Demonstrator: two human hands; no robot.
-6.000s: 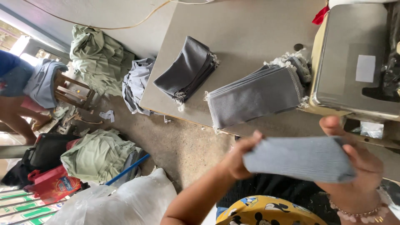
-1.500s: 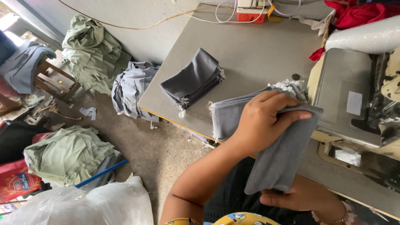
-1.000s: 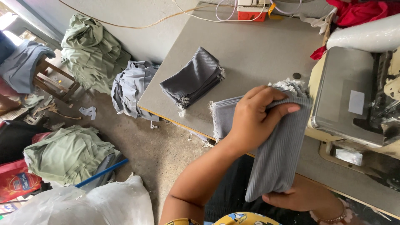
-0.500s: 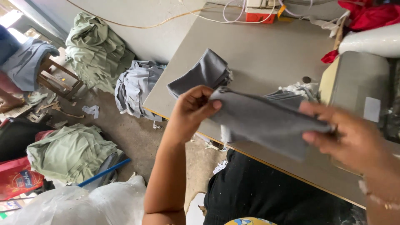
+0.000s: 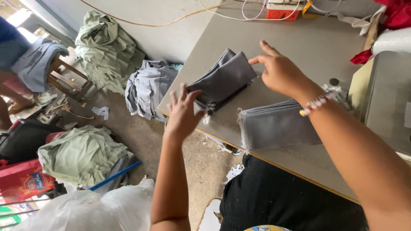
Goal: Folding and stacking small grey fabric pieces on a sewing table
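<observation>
Hands: both bare and empty, raised over the near-left end of a grey counter (image 5: 308,47).
Left hand (image 5: 183,114): fingers spread, palm facing away, hovering at the counter's near edge; its fingertips overlap the near corner of a dark grey folded fabric pile (image 5: 224,79), though whether they touch it cannot be told.
Right hand (image 5: 280,70): fingers loosely spread, forefinger pointing left, holding nothing; a beaded bracelet (image 5: 313,105) circles the wrist.
Dark pile: lies between the two hands, just past the left hand and just left of the right hand, set at a slant on the counter.
Lighter grey fabric stack (image 5: 278,126): flat on the counter below the right wrist (frayed edge turned toward the left hand), apart from the dark pile.
Beyond the right hand: a red and white box (image 5: 282,9) with white cables at the counter's far edge.
Right of the right arm: part of a pale sewing machine (image 5: 383,94) and some red cloth (image 5: 396,13).
Floor, left of the left hand: heaps of pale green garments (image 5: 83,154) and a grey garment heap (image 5: 147,87).
</observation>
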